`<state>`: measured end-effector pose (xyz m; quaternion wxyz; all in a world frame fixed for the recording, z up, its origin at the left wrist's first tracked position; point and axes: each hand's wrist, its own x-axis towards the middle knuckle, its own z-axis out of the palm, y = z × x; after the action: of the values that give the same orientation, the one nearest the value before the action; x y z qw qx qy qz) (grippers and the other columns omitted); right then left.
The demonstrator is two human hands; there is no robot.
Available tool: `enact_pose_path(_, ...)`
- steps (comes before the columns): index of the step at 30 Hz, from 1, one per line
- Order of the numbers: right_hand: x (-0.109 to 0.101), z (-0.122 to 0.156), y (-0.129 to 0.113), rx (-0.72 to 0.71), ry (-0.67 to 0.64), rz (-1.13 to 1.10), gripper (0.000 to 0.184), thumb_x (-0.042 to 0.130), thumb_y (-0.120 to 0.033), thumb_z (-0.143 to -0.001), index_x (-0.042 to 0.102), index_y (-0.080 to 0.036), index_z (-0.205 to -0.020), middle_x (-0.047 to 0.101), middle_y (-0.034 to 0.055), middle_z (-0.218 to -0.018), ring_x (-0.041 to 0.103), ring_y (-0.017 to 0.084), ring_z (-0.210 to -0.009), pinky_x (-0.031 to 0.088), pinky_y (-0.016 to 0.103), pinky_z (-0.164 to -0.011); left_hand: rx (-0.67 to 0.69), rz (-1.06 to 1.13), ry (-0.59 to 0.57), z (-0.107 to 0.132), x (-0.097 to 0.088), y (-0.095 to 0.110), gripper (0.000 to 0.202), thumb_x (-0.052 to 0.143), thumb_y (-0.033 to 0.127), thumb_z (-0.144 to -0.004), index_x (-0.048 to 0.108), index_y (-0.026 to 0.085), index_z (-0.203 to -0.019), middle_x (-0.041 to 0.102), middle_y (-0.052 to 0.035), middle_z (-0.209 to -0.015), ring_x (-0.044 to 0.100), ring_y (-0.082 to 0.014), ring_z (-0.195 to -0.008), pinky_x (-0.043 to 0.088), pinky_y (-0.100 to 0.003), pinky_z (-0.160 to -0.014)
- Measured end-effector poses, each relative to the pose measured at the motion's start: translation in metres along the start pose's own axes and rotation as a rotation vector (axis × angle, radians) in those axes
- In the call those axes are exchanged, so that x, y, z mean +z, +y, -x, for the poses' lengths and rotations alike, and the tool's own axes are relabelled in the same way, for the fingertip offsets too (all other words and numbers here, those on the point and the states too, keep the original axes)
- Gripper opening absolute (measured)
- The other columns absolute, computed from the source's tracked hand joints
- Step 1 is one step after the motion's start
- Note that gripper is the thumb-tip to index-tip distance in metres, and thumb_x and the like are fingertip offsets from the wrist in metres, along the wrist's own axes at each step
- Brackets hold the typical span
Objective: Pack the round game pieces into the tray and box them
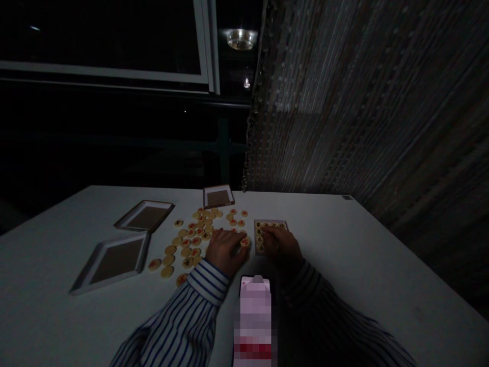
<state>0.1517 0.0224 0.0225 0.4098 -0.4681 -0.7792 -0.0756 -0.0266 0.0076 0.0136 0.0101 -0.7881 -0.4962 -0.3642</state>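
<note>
Near the middle of the white table, my left hand [224, 250] is closed, with finger and thumb on a round xiangqi piece [245, 241] marked in red. My right hand [282, 250] is over a small shallow box [256, 250], its fingers curled together; anything between them is hidden. Inside that box, pieces with dark characters [260, 239] line the back and left side, and my hand covers the rest. Many loose xiangqi pieces [185, 242] are scattered left of and beyond my left hand, some showing red or dark characters, others blank.
Two shallow trays or lids [143, 257] [166, 206] lie on the left of the table [344, 265], and a third tray [230, 196] at the back. A lit phone [255, 311] is in front of me. A string curtain [324, 102] hangs behind on the right.
</note>
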Motion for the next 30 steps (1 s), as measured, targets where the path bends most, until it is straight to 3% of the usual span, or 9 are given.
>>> enact_pose_path(11,0.002,0.002,0.002,-0.080,-0.108,-0.034,0.019,0.045,-0.021,-0.078,0.063,-0.017,-0.084,0.066,0.0055,-0.074,0.059,0.016,-0.070,0.043,0.026,-0.065,0.039,-0.006,0.040,0.002,0.005,0.011,0.020,0.054,0.028,-0.074,0.059,0.018,-0.090,0.067,-0.0052,-0.083,0.059,-0.0197,-0.080,0.040,-0.041,-0.083)
enact_pose_path(18,-0.004,-0.002,-0.010,-0.002,-0.241,-0.017,0.016,0.049,-0.022,-0.077,0.065,-0.021,-0.077,0.067,0.0027,-0.073,0.060,0.015,-0.070,0.041,0.024,-0.063,0.047,0.028,0.029,0.003,0.003,0.012,0.017,0.054,0.028,-0.074,0.059,0.018,-0.087,0.067,-0.0049,-0.082,0.058,-0.0197,-0.080,0.041,-0.039,-0.081)
enact_pose_path(30,-0.006,-0.004,-0.013,0.019,-0.325,-0.036,0.015,0.050,-0.023,-0.079,0.064,-0.021,-0.081,0.069,0.0021,-0.075,0.063,0.015,-0.071,0.044,0.023,-0.065,0.075,0.067,0.062,0.001,0.000,0.016,0.017,0.053,0.028,-0.074,0.059,0.017,-0.087,0.066,-0.0049,-0.078,0.058,-0.0181,-0.076,0.042,-0.037,-0.077)
